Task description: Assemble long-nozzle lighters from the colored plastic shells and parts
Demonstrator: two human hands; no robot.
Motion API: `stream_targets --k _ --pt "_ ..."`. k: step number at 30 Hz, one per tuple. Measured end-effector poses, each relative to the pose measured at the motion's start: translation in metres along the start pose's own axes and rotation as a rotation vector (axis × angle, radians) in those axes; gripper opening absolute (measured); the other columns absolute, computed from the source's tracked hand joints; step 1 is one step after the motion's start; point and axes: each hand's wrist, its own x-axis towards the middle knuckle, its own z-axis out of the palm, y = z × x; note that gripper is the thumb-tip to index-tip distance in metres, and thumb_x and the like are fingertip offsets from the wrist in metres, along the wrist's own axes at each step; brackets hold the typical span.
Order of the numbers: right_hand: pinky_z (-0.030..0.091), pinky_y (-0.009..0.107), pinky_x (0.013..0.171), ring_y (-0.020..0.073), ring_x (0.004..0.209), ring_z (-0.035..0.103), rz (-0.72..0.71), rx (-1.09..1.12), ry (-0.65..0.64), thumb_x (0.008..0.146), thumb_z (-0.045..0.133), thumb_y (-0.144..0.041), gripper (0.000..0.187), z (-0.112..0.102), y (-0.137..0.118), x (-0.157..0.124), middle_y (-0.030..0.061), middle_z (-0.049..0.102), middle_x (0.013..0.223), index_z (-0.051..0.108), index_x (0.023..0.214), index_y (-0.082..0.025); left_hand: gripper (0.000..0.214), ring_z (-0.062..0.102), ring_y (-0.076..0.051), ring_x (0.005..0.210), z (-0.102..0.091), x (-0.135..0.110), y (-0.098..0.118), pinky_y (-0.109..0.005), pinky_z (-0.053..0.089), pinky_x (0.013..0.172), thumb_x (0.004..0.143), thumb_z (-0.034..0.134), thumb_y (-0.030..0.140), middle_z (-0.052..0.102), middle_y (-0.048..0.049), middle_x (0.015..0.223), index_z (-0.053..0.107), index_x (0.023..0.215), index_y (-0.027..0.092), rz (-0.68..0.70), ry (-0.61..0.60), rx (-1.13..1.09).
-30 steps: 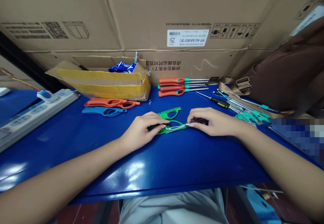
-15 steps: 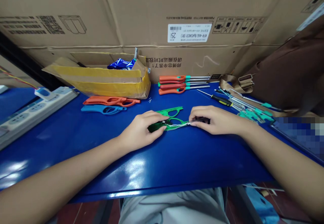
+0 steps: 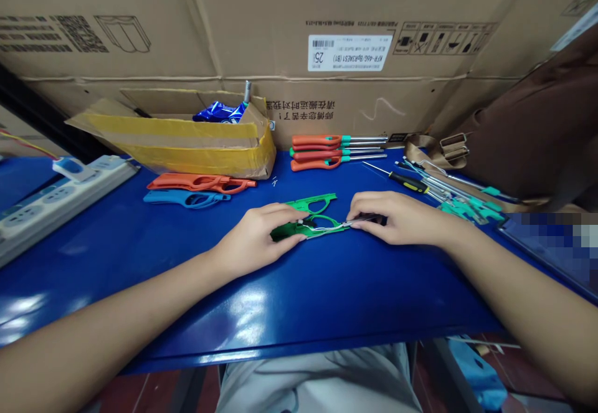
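Note:
My left hand (image 3: pixel 266 229) is closed on the near half of a green lighter casing (image 3: pixel 322 231), thumb below and fingers above. Inside this open shell lie a dark part and thin white wires (image 3: pixel 322 228). A second green casing half (image 3: pixel 312 204) with a trigger loop rests just behind it, partly hidden by my fingers. My right hand (image 3: pixel 392 218) pinches a slim dark tool with a metal tip (image 3: pixel 348 223), which looks like tweezers. The tip touches or nearly touches the right end of the green shell. My fingers cover much of the tool.
Orange casings (image 3: pixel 200 182) and a blue casing (image 3: pixel 187 199) lie left, before a taped cardboard box (image 3: pixel 187 145). Orange lighters (image 3: pixel 317 151) are stacked behind. A screwdriver (image 3: pixel 408 182) and several metal tubes with teal ends (image 3: pixel 460 204) lie right. A power strip (image 3: pixel 65 195) stands left.
The view has shifted slightly, so the table items sit a little higher and further left. The tool's metal tip shows more at the green shell's end. Both hands keep their hold.

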Motion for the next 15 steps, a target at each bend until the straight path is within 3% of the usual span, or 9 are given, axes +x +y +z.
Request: stream_targets --k 15 --pt "0.051 0.029 0.079 0.0172 0.084 0.068 0.014 0.133 0.019 0.096 0.064 -0.032 0.020 -0.0003 -0.0008 0.0022 0.0067 0.073 0.094 0.079 0.097 -0.019 0.029 0.073 -0.022 0.105 0.0006 0.0003 -0.0011 -0.036 0.059 0.094 0.091 0.071 0.024 0.078 -0.0086 0.113 0.072 0.119 0.017 0.018 -0.019 -0.015"
